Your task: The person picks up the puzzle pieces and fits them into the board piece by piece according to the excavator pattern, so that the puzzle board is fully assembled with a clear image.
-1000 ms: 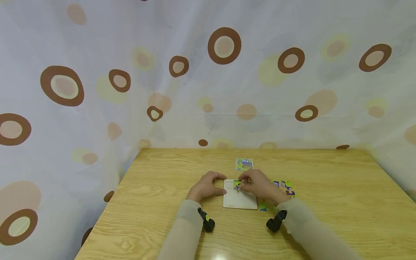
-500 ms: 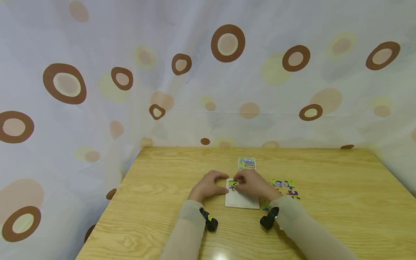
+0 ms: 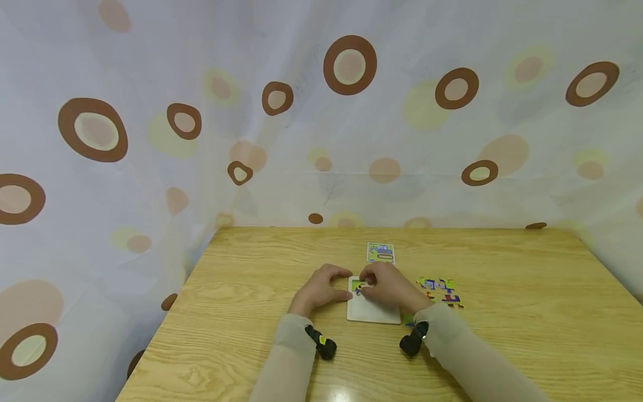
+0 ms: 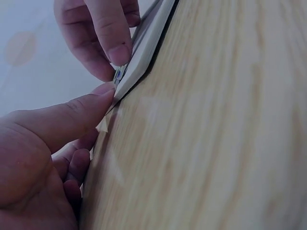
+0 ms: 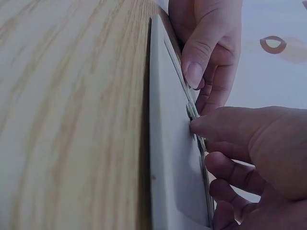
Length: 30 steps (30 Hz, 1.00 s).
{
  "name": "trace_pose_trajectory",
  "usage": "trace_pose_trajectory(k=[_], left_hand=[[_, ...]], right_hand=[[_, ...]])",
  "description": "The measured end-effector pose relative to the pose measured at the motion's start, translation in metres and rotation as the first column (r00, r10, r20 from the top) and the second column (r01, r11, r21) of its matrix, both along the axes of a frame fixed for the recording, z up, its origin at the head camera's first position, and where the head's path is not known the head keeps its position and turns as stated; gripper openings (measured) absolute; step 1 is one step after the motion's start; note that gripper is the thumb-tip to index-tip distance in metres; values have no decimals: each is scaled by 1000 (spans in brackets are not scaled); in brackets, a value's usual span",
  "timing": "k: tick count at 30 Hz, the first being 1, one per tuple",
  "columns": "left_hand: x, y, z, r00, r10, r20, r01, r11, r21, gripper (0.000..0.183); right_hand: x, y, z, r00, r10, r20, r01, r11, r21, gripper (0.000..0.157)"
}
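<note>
A white puzzle tray (image 3: 374, 314) lies flat on the wooden table, its raised rim facing up. My left hand (image 3: 321, 287) holds the tray by its left edge, with the thumb on the rim and the index finger near the far left corner. Over the tray's far left part, my right hand (image 3: 389, 285) pinches a small green, purple and yellow jigsaw piece (image 3: 358, 287) at that corner. Fingers partly cover the piece, so how well it sits in the tray is hidden. In the right wrist view its thin edge (image 5: 191, 110) shows beside my right thumb.
Several loose jigsaw pieces (image 3: 451, 300) lie right of the tray, and a green and blue one (image 3: 409, 320) is partly behind the right wrist. A picture card of a digger (image 3: 380, 252) lies beyond the tray. A patterned curtain (image 3: 281, 195) hangs behind the table (image 3: 251, 279).
My right hand has moved left with the jigsaw piece, toward the tray's far left corner, and stays there over the last half second. My left hand keeps its hold.
</note>
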<state>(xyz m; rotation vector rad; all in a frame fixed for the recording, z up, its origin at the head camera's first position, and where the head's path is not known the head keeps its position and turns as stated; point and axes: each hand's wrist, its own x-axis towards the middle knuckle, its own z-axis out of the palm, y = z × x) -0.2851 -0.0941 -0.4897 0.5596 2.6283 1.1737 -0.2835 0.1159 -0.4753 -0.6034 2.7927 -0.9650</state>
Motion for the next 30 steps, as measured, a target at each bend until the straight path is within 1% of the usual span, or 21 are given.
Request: trace_pose_trajectory(k=[8, 16, 20, 24, 27, 30], left_hand=[[0, 3, 0, 999, -41, -17, 41, 999, -22, 50], [-2, 3, -2, 999, -36, 0, 36, 999, -2, 51], [-1, 2, -4, 999, -41, -4, 41, 999, 10, 51], [1, 0, -6, 999, -35, -12, 35, 999, 16, 51], [2, -2, -6, 1000, -25, -12, 25, 1000, 18, 51], [3, -3, -5, 1000, -20, -7, 21, 999, 27, 51]], right_hand=[[0, 3, -1, 1000, -22, 7, 22, 1000, 19, 21], [-1, 5, -2, 999, -37, 24, 37, 999, 12, 21], [1, 8, 0, 998, -43, 36, 44, 999, -24, 21], [7, 16, 6, 999, -30, 27, 32, 996, -83, 22], [12, 27, 12, 999, -37, 26, 40, 993, -110, 24], [16, 42, 14, 999, -53, 9, 54, 991, -121, 25]])
